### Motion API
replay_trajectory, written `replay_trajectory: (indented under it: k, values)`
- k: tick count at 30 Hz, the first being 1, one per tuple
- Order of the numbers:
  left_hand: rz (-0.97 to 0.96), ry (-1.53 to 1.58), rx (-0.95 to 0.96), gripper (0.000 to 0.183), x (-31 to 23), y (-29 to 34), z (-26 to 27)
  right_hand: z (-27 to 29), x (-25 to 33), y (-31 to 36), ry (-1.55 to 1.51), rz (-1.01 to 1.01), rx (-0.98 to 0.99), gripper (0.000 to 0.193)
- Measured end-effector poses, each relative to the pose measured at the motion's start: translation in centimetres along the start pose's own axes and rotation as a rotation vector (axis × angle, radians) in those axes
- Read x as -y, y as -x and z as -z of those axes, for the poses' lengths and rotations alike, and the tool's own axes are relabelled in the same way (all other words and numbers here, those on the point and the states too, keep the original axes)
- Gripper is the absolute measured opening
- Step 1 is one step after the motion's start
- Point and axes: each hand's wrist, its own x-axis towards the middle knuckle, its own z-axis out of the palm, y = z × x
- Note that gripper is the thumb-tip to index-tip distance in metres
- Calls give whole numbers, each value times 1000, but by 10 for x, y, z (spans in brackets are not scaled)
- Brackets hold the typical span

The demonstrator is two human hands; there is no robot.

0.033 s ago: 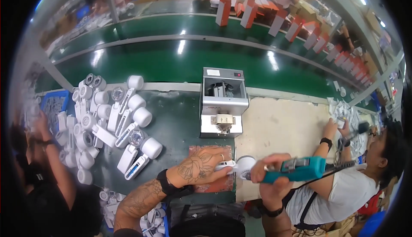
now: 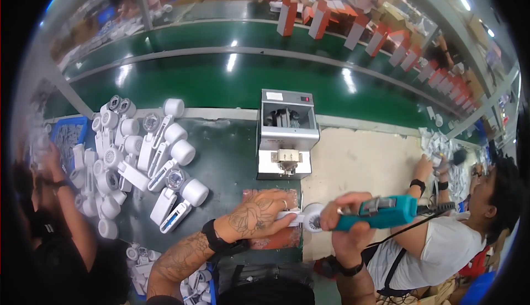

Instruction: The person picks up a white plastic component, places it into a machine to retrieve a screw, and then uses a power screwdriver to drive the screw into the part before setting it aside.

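Closest in, the left hand (image 2: 258, 216) lies knuckles-up on a reddish-brown pad (image 2: 276, 237) at the bench edge, fingers curled down over the handle end of a small white fan part (image 2: 305, 216) so that its round head sticks out to the right — pinned flat, it seems, so it cannot turn. The right hand (image 2: 349, 216) is wrapped shut around a teal electric screwdriver (image 2: 381, 212), held nearly level with its cable trailing off to the right; the hand covers the tool's tip, so I cannot tell whether the bit touches the round head, though it sits just beside it. Holding the piece on the pad rather than on the bare bench probably keeps the plastic from sliding or scuffing. Left of the hands, a heap of white fan housings and handles (image 2: 141, 156) lies spread over the dark green mat (image 2: 232, 156), near enough to pick from. Straight ahead stands a grey box-shaped screw feeder (image 2: 287, 133), its outlet facing the hands — placed for a short reach of the driver. To the right a co-worker in a white shirt (image 2: 447, 244) leans over a pale board (image 2: 359, 161), and another person's arm (image 2: 61, 194) shows at the far left. Beyond runs a green conveyor belt (image 2: 221, 78) with upright orange-and-white boxes (image 2: 320, 20) along its far side.
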Motion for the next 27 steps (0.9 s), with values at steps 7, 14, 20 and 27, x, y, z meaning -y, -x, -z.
replay_trajectory:
  k: [7, 14, 20, 27]
  values:
    - [-34, -53, 8, 37, 14, 10, -7, -32, -39, -72, 70, 94, 32, 72]
    - [28, -28, -24, 46, 16, 15, -3, -51, -73, -98, 61, 130, 86, 56]
    - [67, 22, 49, 54, 18, 11, -4, -42, -83, -95, 8, 92, 89, 50]
    - [102, 2, 44, 53, 20, 15, -6, -29, -51, -59, 33, -10, 68, 56]
